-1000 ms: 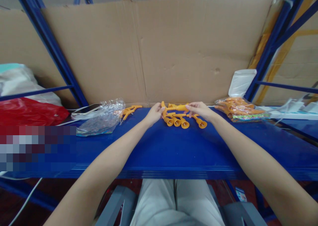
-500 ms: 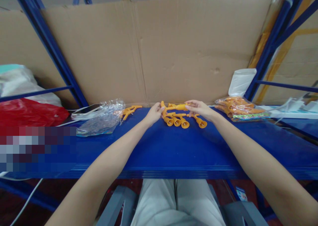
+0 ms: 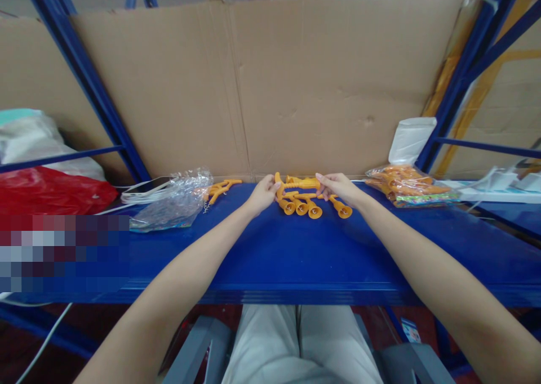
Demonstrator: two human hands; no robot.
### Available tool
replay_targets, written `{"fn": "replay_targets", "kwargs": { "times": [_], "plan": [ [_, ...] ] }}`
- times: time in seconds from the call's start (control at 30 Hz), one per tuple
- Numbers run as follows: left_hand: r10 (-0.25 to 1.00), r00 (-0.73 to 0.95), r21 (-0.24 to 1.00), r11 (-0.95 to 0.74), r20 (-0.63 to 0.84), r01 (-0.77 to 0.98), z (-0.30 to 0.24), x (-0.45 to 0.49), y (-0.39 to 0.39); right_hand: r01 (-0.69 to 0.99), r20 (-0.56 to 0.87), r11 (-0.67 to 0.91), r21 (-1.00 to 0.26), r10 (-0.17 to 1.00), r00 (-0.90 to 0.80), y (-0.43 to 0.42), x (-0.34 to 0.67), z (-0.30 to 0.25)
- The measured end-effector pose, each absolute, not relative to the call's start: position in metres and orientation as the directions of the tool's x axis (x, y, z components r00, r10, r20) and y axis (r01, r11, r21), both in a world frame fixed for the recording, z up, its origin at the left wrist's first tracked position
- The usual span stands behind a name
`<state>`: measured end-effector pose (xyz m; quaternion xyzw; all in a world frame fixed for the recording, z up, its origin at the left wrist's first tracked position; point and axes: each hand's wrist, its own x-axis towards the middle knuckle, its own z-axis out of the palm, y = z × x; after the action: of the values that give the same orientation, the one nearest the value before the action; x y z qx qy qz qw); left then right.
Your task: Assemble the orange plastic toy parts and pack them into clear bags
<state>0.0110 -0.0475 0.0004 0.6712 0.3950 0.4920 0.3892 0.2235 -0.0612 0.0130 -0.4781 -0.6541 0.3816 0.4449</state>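
Note:
My left hand (image 3: 266, 191) is closed, thumb and fingers pinching a curved orange plastic piece (image 3: 279, 184) near the back of the blue shelf. My right hand (image 3: 336, 187) is closed at the right end of a ribbed orange plastic piece (image 3: 303, 183) that lies sideways between both hands. Whether the two pieces are joined, I cannot tell. Just in front lies a row of orange horn-shaped plastic pieces (image 3: 314, 210), their round hollow mouths facing me. Another horn-shaped piece (image 3: 343, 210) rests below my right hand. Some fingertips are hidden behind the pieces.
Left of my hands are branched orange pieces (image 3: 222, 189) and a crumpled clear plastic bag (image 3: 173, 204). A clear bag of orange pieces (image 3: 401, 184) lies right, by a white power strip (image 3: 490, 191). Cardboard (image 3: 338, 85) walls the back of the blue shelf (image 3: 304, 254).
My right hand's fingers have shifted slightly to the right along the ribbed orange piece, so more of it shows. My left hand stays in place.

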Motion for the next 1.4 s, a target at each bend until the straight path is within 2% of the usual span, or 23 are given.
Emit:
{"fn": "replay_targets", "kwargs": {
  "times": [0.2,0.3,0.47,0.77,0.9,1.1,1.4],
  "plan": [
    [0.924,0.201,0.92,-0.358,0.325,0.161,0.001,0.012,-0.047,0.311,0.145,0.197,-0.93,0.972,-0.182,-0.064,0.227,0.014],
    [0.93,0.189,0.923,-0.347,0.316,0.166,0.002,0.012,-0.047,0.268,0.191,0.252,-0.93,0.953,-0.236,-0.066,0.23,0.016],
    [0.917,0.19,0.912,-0.381,0.35,0.156,0.003,0.011,-0.048,0.3,0.237,0.301,-0.905,0.943,-0.232,-0.071,0.227,0.02],
    [0.912,0.189,0.911,-0.39,0.363,0.133,0.005,0.012,-0.054,0.285,0.128,0.15,-0.947,0.987,-0.093,-0.068,0.217,0.017],
    [0.909,0.211,0.912,-0.39,0.36,0.124,0.003,0.011,-0.05,0.266,0.083,0.117,-0.957,0.987,-0.136,-0.066,0.221,0.018],
    [0.914,0.207,0.91,-0.383,0.349,0.158,0.003,0.009,-0.046,0.226,0.253,0.303,-0.926,0.941,-0.226,-0.069,0.227,0.021],
    [0.908,0.203,0.909,-0.395,0.365,0.133,0.004,0.011,-0.052,0.258,0.237,0.282,-0.924,0.953,-0.191,-0.07,0.222,0.021]
  ]
}}
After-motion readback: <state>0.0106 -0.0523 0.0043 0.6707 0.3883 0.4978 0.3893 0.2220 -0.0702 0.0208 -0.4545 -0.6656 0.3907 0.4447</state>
